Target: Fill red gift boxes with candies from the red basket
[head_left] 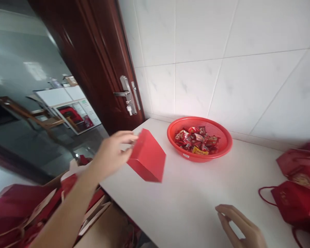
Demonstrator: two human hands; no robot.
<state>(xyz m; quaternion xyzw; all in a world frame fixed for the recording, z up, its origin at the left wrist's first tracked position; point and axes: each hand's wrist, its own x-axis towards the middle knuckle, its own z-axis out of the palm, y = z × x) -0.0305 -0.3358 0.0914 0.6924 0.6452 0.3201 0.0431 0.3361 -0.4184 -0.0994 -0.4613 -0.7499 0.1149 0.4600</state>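
A red box (pixel 151 156) hangs tilted above the white tabletop (pixel 188 203), and my left hand (pixel 116 148) grips its left side between thumb and fingers. To the right of the box stands a red plastic basket (pixel 226 146) with several wrapped candies (pixel 196 137) inside. My right hand (pixel 239 224) is over the near right part of the tabletop, touching nothing. Its thumb and fingers curve with a gap between them.
Red gift bags (pixel 291 196) with cord handles stand at the right edge. Below left, a cardboard box (pixel 103 230) and more red bags (pixel 18 203) lie beside the table. A dark wooden door (pixel 103 51) and a tiled wall (pixel 196 69) rise behind.
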